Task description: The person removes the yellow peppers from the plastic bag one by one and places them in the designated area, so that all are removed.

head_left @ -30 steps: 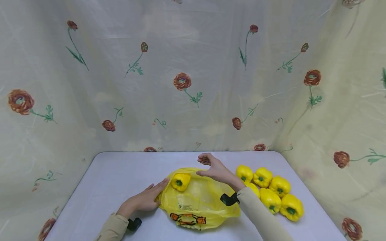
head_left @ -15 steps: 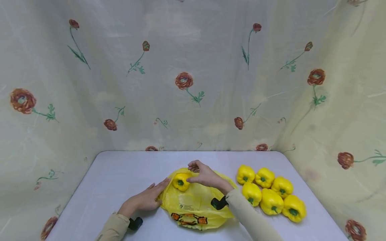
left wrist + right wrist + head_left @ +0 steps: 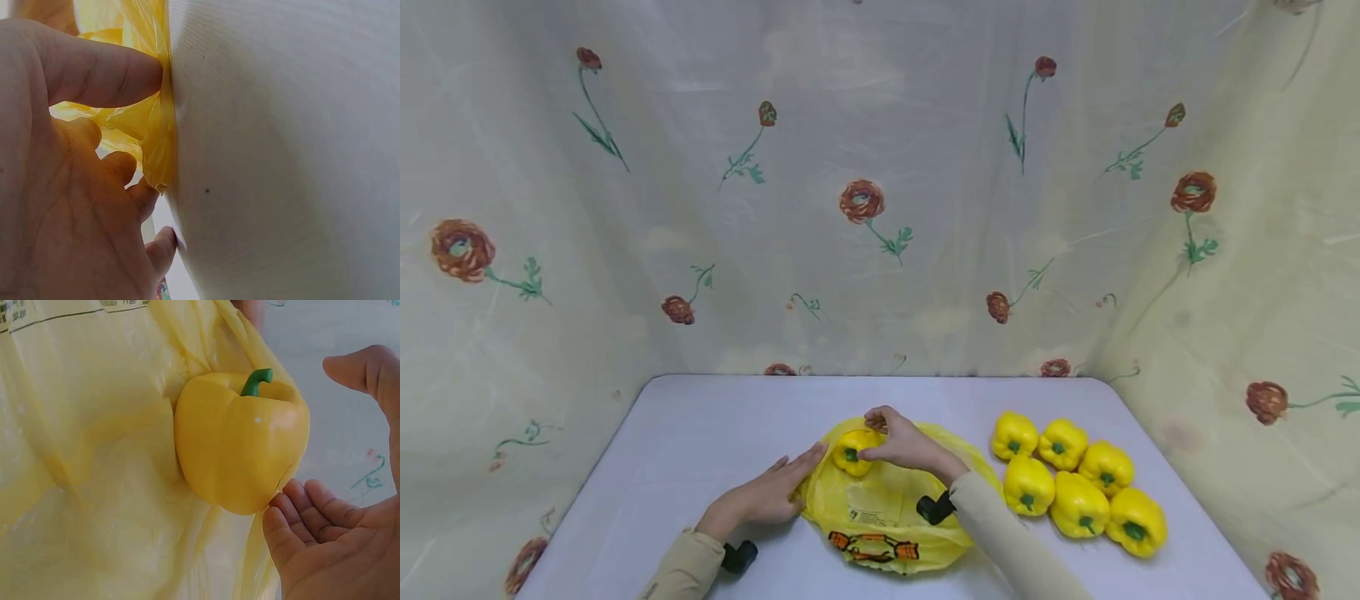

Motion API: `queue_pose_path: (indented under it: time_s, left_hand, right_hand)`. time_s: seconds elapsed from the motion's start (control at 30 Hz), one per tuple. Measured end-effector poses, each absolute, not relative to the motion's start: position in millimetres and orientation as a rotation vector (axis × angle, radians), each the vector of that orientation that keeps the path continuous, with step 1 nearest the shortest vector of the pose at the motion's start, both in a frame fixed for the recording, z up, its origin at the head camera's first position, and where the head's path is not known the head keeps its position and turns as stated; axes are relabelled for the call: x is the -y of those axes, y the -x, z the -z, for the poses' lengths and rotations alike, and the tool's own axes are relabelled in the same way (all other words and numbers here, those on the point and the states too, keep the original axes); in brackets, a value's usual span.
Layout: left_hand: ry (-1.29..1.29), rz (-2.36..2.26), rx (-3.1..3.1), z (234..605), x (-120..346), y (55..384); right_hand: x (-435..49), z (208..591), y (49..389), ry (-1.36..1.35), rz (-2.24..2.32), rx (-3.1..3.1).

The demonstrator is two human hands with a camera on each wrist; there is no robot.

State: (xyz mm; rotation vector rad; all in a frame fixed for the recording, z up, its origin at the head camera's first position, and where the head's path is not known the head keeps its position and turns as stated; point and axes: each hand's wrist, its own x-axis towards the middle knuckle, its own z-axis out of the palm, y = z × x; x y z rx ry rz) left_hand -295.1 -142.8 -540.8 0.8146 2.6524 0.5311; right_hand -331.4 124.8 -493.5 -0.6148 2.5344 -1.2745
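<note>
A yellow plastic bag with an orange and black print lies flattened on the table. On its far left part sits a yellow bell pepper with a green stem. My left hand rests against the bag's left edge, fingers extended, and the left wrist view shows the thumb lying on the yellow film. My right hand reaches over the bag to the pepper. In the right wrist view its fingertips are right at the pepper's side, while the thumb stands apart from it.
Several more yellow bell peppers lie grouped on the right side of the white table. A flower-printed curtain surrounds the table at the back and sides. A dark wrist camera hangs over the bag beneath the right wrist.
My right hand has moved left and slightly down, from above the bag's far right part to the pepper. My left hand and the bag have stayed about where they were.
</note>
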Motion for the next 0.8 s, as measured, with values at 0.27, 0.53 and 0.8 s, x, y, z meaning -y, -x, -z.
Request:
queue_pose_path:
  time_s: [0.27, 0.53, 0.8]
  left_hand:
    - [-0.814, -0.550, -2.649, 541, 143, 295]
    - [-0.827, -0.529, -2.659, 540, 143, 295]
    - [-0.850, -0.519, -2.668, 540, 143, 294]
  right_hand:
    - [-123, 500, 336, 0.588, 1.258, -2.543]
    - [-119, 507, 338, 0.568, 1.255, -2.544]
    - [-119, 517, 335, 0.613, 1.211, -2.548]
